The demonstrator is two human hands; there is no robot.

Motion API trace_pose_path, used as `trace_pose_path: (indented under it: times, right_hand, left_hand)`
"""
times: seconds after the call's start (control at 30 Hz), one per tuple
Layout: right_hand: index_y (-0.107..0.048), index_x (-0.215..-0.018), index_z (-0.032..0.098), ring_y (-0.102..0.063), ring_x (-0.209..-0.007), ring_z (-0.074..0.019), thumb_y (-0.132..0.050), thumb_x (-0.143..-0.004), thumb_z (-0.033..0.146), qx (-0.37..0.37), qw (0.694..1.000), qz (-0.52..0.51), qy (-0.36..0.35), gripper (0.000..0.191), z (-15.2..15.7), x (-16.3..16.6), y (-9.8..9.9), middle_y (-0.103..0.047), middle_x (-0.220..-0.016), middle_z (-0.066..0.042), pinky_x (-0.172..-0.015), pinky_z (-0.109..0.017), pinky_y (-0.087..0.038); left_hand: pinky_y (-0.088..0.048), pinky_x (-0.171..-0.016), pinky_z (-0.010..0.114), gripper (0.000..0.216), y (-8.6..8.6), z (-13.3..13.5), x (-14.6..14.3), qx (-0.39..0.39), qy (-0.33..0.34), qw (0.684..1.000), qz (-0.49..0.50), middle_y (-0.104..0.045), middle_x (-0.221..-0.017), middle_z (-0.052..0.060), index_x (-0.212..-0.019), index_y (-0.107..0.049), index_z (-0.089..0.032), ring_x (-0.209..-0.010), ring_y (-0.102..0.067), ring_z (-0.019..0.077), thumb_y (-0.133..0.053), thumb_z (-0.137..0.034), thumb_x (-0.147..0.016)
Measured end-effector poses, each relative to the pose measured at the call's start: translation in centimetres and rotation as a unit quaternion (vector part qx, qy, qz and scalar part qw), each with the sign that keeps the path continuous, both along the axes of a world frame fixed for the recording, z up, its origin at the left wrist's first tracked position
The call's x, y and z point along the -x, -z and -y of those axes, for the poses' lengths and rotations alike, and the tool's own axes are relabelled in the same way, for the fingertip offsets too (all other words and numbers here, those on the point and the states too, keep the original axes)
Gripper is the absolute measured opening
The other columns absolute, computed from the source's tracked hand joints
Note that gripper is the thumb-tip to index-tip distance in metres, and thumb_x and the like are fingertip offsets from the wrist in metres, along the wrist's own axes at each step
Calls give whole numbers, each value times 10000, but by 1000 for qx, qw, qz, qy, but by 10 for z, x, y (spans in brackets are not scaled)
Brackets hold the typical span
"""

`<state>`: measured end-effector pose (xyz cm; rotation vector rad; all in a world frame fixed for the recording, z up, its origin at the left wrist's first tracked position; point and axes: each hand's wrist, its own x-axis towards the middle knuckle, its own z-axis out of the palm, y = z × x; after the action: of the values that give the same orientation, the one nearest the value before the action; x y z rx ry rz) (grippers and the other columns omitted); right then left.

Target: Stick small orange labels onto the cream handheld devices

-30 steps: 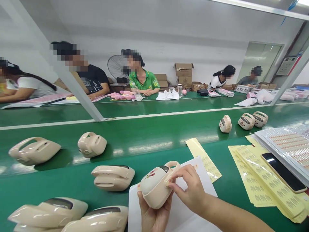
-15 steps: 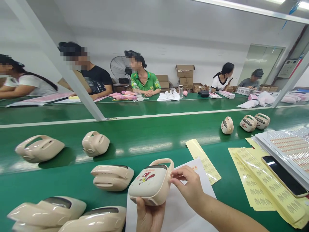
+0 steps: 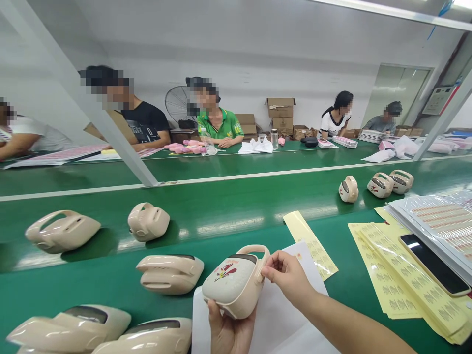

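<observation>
Beige shell [image 3: 236, 287] bears a red print; green belt [image 3: 228, 211].

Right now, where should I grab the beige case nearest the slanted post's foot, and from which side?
Take the beige case by its handle loop, coming from above. The loop seems to arch clear over the top with an open gap beneath, and nothing touches it. The left hand and right hand both hold the printed case, so probably free one first.

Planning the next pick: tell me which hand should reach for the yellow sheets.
Right, probably. The right hand only pinches the case at its handle, and the yellow sheets lie on its side; the left hand bears the case from below.
</observation>
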<state>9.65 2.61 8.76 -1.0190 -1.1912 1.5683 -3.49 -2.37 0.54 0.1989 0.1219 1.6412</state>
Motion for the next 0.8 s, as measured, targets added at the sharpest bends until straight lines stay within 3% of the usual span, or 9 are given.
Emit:
trace_pose_path:
  times: [0.13, 0.33, 0.47, 0.6, 0.73, 0.8]
  right_hand:
    - [-485, -564, 196, -438, -600, -120, -724, -551, 438, 11, 1000, 2, 12, 340, -1, 0, 2, -510, -585, 30, -588, -262, -354]
    - [-394, -596, 210, -367, -538, -91, -761, -483, 501, 53, 998, -9, 16, 483, -3, 7, 15, -393, -563, 74, -515, -230, -295]
    - [-389, -677, 218, -352, -414, -61, -625, -590, 628, 109, 993, -21, -39, 481, -5, 9, 14, -420, -531, 91, -426, -215, -254]
    - [-382, -702, 213, -357, -351, -36, -532, -686, 608, 174, 983, -26, -47, 424, -6, 6, 7, -464, -558, 88, -373, -188, -162]
    - [-399, -685, 208, -359, -331, -45, -483, -752, 446, 196, 979, 13, -58, 261, -16, -3, -1, -493, -541, 65, -357, -190, -134]
    - [-414, -687, 211, -362, -337, -70, -425, -776, 361, 144, 985, 91, -41, 175, -28, -12, -7, -472, -486, 61, -357, -202, -184]
  left_hand:
    - [-439, -945, 392, 397, 0, 1, -2, -27, 2, 1000, 15, -651, -1175, 48, -1255, -505, -329, -1110, -568, 244, -493, -374, -861]
    - [-373, -1005, 347, 376, -14, -5, 1, -26, 83, 996, -3, -686, -1113, 1, -1135, -606, -361, -1117, -564, 198, -443, -526, -839]
    - [-358, -1013, 322, 400, -19, -8, 1, -11, 77, 996, -48, -685, -1113, -18, -1130, -606, -362, -1111, -569, 178, -416, -558, -837]
    - [-364, -1011, 338, 431, -10, -7, 4, -3, 71, 995, -70, -670, -1138, -29, -1141, -596, -366, -1121, -561, 191, -387, -586, -835]
    - [-491, -865, 317, 372, -5, -7, 1, 61, 50, 990, -116, -695, -1072, 8, -1094, -621, -332, -1025, -617, 215, -547, -522, -783]
    - [-526, -738, 269, 344, -9, -7, -7, 120, 29, 976, -177, -702, -1015, 22, -1069, -626, -300, -914, -654, 199, -651, -400, -742]
